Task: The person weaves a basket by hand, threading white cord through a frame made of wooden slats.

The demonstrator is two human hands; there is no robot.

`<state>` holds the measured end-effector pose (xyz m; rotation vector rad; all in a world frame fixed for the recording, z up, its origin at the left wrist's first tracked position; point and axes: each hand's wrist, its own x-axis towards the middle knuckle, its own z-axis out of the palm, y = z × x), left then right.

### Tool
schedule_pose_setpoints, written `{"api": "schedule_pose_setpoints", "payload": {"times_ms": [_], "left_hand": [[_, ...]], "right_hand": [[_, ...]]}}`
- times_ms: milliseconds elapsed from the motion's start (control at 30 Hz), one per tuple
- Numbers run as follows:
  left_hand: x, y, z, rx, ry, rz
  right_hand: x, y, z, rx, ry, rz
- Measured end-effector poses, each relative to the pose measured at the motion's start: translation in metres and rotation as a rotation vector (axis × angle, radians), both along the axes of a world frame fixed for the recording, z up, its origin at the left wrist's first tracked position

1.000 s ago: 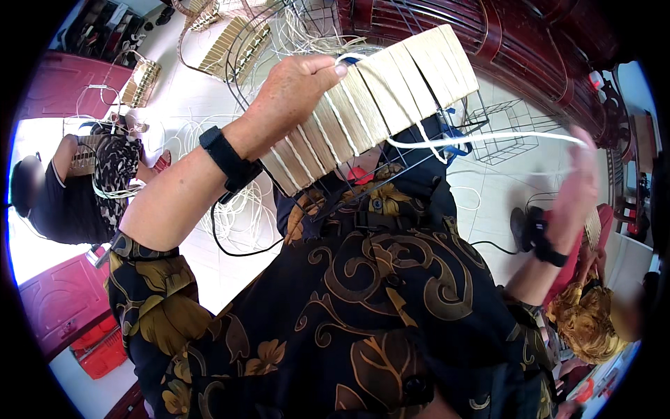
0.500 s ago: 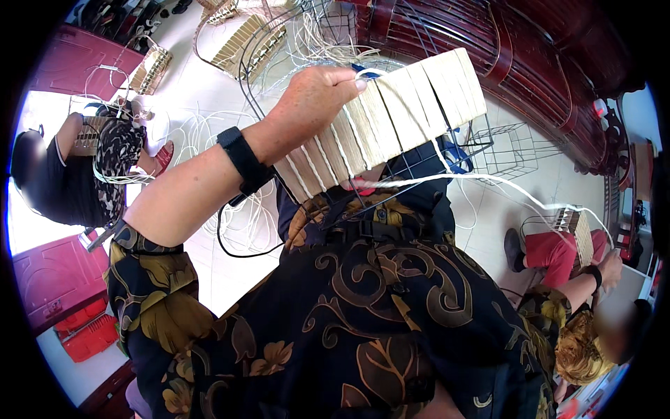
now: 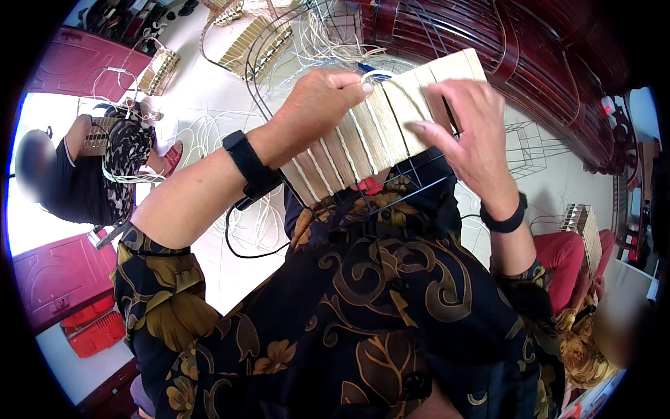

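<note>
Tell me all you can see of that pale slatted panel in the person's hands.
The slatted panel is a row of flat, pale straw-coloured strips set side by side and bound with white cord onto a dark wire frame. It is held up tilted, rising to the right. The left hand pinches its top edge; the right hand lies spread on its right part.

Both arms raised, forearms bare from patterned sleeves, a black band on each wrist. Left hand (image 3: 317, 105) held high, knuckles up, thumb and forefinger pinched together at the tips. Right hand (image 3: 464, 129) alongside it, palm turned inward, fingers spread and loosely curved, nothing pinched.
</note>
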<state>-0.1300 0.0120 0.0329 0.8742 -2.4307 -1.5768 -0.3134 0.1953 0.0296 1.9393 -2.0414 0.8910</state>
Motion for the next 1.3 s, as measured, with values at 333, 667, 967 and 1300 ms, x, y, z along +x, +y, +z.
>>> {"api": "schedule_pose_setpoints", "payload": {"times_ms": [333,667,967,1300], "left_hand": [[0.007,-0.001,-0.006,-0.076,0.024,-0.002],[0.006,0.01,0.019,0.02,-0.062,0.091],[0.006,0.021,0.012,0.048,0.008,0.026],[0.009,0.02,0.015,-0.01,0.062,0.045]], "right_hand": [[-0.023,-0.039,0.023,0.22,-0.149,0.295],[-0.032,0.075,0.014,0.198,-0.637,0.005],[-0.014,0.046,0.007,0.153,-0.259,0.05],[-0.106,-0.011,0.078,0.156,-0.029,0.049]]}}
